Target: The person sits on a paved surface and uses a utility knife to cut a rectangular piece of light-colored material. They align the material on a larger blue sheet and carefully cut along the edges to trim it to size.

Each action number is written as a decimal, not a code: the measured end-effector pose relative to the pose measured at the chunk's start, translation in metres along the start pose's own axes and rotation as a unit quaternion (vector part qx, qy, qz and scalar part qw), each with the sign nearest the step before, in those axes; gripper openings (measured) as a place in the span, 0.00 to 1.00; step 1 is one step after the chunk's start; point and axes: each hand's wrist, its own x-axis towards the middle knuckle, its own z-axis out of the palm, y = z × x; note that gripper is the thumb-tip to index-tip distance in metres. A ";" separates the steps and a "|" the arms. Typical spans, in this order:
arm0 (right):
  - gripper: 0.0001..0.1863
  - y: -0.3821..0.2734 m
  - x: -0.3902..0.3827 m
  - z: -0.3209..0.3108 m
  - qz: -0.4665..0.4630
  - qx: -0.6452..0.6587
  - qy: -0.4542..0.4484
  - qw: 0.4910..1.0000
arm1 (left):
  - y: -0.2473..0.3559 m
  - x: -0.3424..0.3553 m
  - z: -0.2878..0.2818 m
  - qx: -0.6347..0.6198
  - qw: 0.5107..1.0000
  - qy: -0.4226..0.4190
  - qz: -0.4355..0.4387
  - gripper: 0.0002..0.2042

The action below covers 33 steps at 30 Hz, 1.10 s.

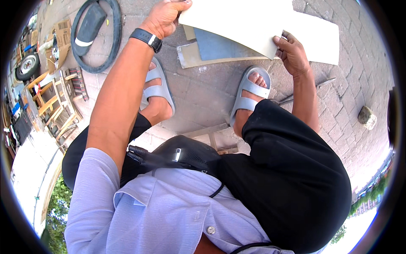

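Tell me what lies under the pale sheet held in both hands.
Under the pale sheet, a blue-grey sheet shows, overlapping a tan board; a cream sheet sticks out at the right. Whatever else lies beneath is covered.

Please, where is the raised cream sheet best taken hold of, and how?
Probably by opposite edges, pinching from left and right: the cream sheet is thin and broad. The left hand grips its left edge, the right hand its lower right corner.

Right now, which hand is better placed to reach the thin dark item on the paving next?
Probably the right hand: the thin dark item lies partly behind its forearm. The left hand is farther away; both hold the cream sheet.
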 end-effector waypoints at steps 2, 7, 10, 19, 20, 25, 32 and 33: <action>0.28 0.005 -0.005 0.004 -0.001 0.106 -0.050 0.993 | 0.020 0.013 -0.007 0.012 0.998 -0.061 -0.017 0.16; 0.26 0.019 -0.012 0.015 -0.010 0.186 -0.081 0.979 | 0.050 0.060 -0.020 0.126 0.988 -0.082 -0.022 0.14; 0.24 0.039 -0.008 0.034 -0.001 0.220 -0.069 0.973 | 0.051 0.076 -0.022 0.124 0.992 -0.006 0.022 0.12; 0.13 0.070 -0.016 0.089 0.102 0.322 0.079 0.938 | -0.032 0.005 0.007 0.085 0.976 0.198 -0.029 0.13; 0.15 0.076 -0.013 0.094 0.103 0.323 0.075 0.938 | -0.047 -0.003 0.006 0.057 0.977 0.203 -0.040 0.13; 0.16 0.081 -0.015 0.119 0.115 0.295 0.099 0.943 | -0.080 -0.030 0.028 0.049 0.978 0.179 -0.095 0.17; 0.22 0.073 -0.010 0.116 0.121 0.210 0.080 0.967 | -0.090 -0.020 0.034 0.084 0.975 0.194 -0.075 0.13; 0.22 0.070 -0.011 0.116 0.138 0.196 0.074 0.968 | -0.090 -0.019 0.032 0.093 0.973 0.198 -0.077 0.13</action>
